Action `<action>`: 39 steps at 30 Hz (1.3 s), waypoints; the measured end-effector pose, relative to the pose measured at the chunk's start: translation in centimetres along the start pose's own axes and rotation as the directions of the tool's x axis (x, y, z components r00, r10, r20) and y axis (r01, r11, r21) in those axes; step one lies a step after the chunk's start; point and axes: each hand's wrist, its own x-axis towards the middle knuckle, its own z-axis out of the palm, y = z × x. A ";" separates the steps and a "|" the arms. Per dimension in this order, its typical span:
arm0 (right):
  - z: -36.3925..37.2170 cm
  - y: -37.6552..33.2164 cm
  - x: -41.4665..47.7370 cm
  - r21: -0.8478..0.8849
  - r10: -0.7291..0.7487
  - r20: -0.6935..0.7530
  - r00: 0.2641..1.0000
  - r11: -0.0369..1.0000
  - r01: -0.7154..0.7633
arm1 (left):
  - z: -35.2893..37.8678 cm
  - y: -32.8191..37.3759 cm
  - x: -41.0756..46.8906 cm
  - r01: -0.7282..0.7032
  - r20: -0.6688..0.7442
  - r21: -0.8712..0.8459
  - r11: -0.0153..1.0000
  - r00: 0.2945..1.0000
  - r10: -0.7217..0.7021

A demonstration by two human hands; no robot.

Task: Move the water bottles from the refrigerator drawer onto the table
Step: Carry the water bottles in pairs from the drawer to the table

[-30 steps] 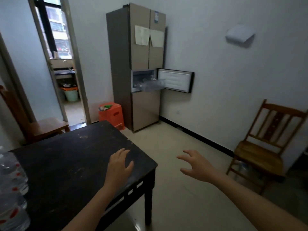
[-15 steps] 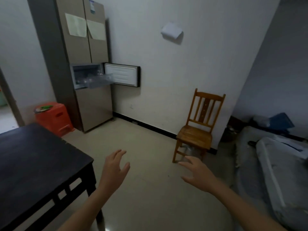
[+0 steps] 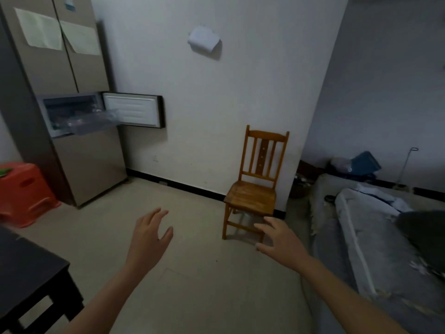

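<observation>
floor [image 3: 192, 273]: pale tile, bare and wide between the person and the fridge. i judge the step in hand is walking to the drawer, and this is the lane for it.
refrigerator [image 3: 72, 145]: tall, far left against the wall, well apart from both hands. best met front-on so both hands can reach in.
bed [image 3: 375, 249]: grey bedding along the right, near the right arm. it narrows that side, so keep left.
table [image 3: 29, 273]: dark, only a corner shows at lower left, with no bottle on that part. the corner juts toward the lane, so swing wide of it.
chair [image 3: 255, 189]: wooden, against the far wall, out of the way if the turn goes left.
stool [image 3: 24, 191]: orange plastic, just beside the fridge's left front. it limits foot room there.
compartment door [image 3: 133, 109]: swung open to the right, near the wall. mind its outer edge.
drawer [image 3: 94, 121]: clear, pulled out of the middle compartment. the water bottles should lie in it, though the clear shapes are too blurred to count. lift each straight up over the front lip.
left hand [image 3: 150, 235]: empty, fingers loosely spread, out over the floor.
right hand [image 3: 279, 237]: empty, fingers spread wide.
</observation>
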 end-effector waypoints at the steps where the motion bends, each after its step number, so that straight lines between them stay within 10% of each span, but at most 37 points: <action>1: -0.4 1.3 0.9 -0.012 0.006 -0.005 1.000 1.000 -0.006 | 1.4 -0.1 1.5 -0.054 -0.006 0.037 0.998 0.998 0.055; 20: -5.3 21.5 16.5 -0.150 0.085 0.025 0.996 0.985 -0.080 | 21.7 7.8 20.3 -0.079 0.041 0.018 0.997 0.996 0.079; 39: -6.7 31.5 43.0 -0.002 -0.326 0.049 0.944 0.945 0.326 | 28.8 9.1 33.1 0.321 -0.225 0.111 0.940 0.930 -0.291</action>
